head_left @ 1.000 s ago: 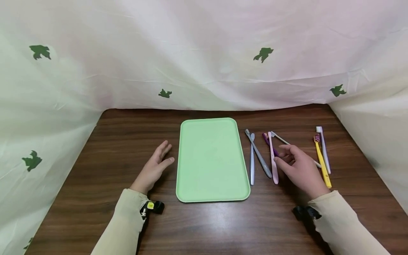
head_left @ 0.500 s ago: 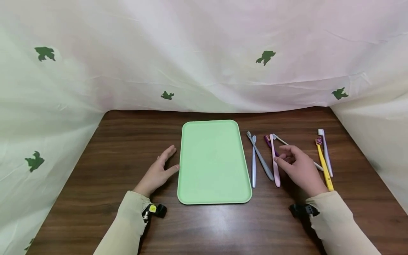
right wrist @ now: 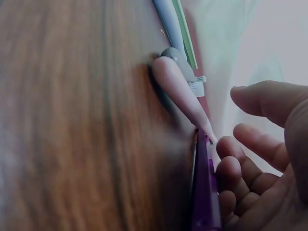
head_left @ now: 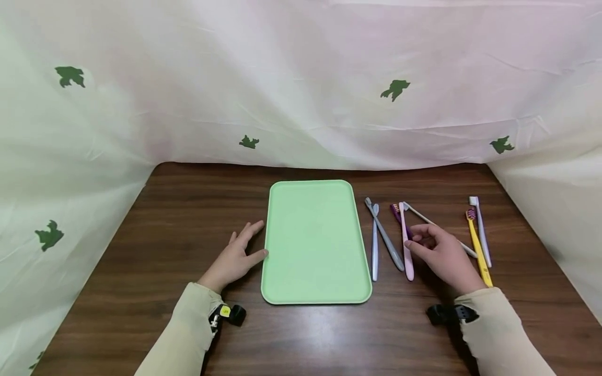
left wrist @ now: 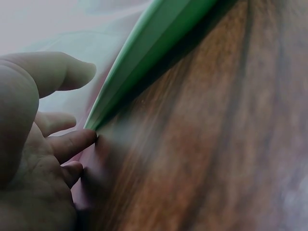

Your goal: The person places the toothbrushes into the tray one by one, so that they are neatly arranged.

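In the head view my left hand [head_left: 235, 261] lies at the left side of a light green tray [head_left: 315, 241], fingers spread and thumb by the rim. The left wrist view has its fingertips close to the tray's edge [left wrist: 130, 62]. My right hand [head_left: 439, 253] hovers low over several toothbrushes, fingers loosely bent. Its thumb tip is by a pink toothbrush [head_left: 408, 266], which crosses a purple toothbrush [head_left: 395, 210]. In the right wrist view thumb and index stand apart; the other fingertips are beside the purple handle [right wrist: 206, 197]. Part of a white toothbrush [head_left: 420, 215] is hidden under this hand.
A grey toothbrush [head_left: 390, 245] crosses a light blue toothbrush [head_left: 374, 256] just right of the tray. Farther right lie a yellow toothbrush [head_left: 478, 248] and a lavender toothbrush [head_left: 482, 235]. White cloth [head_left: 301, 104] surrounds the brown wooden table [head_left: 320, 339].
My left hand has moved right, up to the tray's edge. The right hand has shifted only slightly, its thumb now nearer the pink toothbrush. The head view has tilted a little.
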Demonstrator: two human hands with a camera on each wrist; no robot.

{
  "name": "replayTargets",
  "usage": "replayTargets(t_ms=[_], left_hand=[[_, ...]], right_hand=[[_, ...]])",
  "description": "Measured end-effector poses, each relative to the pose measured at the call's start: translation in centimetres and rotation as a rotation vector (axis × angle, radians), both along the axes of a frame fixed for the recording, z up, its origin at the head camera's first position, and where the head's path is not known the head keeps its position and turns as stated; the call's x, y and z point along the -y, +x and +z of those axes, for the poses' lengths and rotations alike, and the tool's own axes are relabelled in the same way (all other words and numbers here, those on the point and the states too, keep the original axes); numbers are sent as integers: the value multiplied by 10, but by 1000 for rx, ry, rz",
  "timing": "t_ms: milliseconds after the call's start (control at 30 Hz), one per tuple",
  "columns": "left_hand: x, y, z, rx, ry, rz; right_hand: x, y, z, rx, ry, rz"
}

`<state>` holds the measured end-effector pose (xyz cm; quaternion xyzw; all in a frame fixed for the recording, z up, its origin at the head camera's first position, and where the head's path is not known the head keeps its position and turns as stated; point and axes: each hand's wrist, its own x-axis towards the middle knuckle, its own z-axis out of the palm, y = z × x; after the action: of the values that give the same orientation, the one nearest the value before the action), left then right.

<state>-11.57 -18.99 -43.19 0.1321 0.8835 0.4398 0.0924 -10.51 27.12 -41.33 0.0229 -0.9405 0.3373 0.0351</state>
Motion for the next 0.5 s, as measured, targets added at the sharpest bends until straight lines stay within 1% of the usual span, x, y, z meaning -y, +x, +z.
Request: replayTargets(t_ms=[133, 300, 400, 500], left_hand=[[-1, 0, 0, -4, 5, -8], [-1, 0, 1, -2, 2, -4], [-1, 0, 1, 2, -2, 0], [-1, 0, 0, 7, 0, 4]], right_hand=[[-4, 0, -5, -2, -5, -22], [-7, -2, -9, 20, -1, -54], [-10, -5, -11, 48, 1, -52], [-13, -9, -10, 100, 9, -46]])
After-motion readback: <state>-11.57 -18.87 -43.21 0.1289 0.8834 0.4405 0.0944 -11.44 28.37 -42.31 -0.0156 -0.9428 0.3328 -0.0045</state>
